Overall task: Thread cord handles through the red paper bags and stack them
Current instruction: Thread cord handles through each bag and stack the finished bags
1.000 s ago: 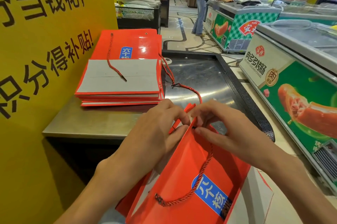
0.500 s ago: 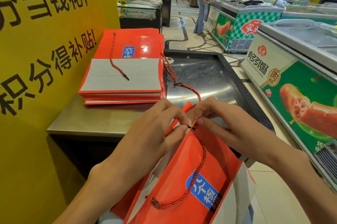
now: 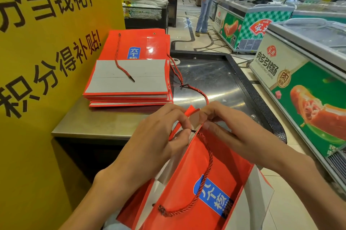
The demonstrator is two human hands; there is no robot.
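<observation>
Nearest to the camera, the red paper bag point(image 3: 189, 188) is held open in the air in front of the worktop point(image 3: 97, 123), and a red cord point(image 3: 204, 177) hangs across its front side with a knot at the lower end. The left hand point(image 3: 159, 141) pinches the dark tip of the cord at the top edge of the bag, thumb and forefinger curled on it. The right hand point(image 3: 230, 128) grips the same edge just beside, fingers bent over the paper. To do this step well, I think the right hand should keep the edge flat and firm while the left hand guides the stiff tip straight through the hole, without fraying it. The hole itself is hidden under the fingers, so I cannot tell whether the tip is already through. Farther away, a stack of bags point(image 3: 129, 76) lies flat on the worktop, with a loose cord on top.
</observation>
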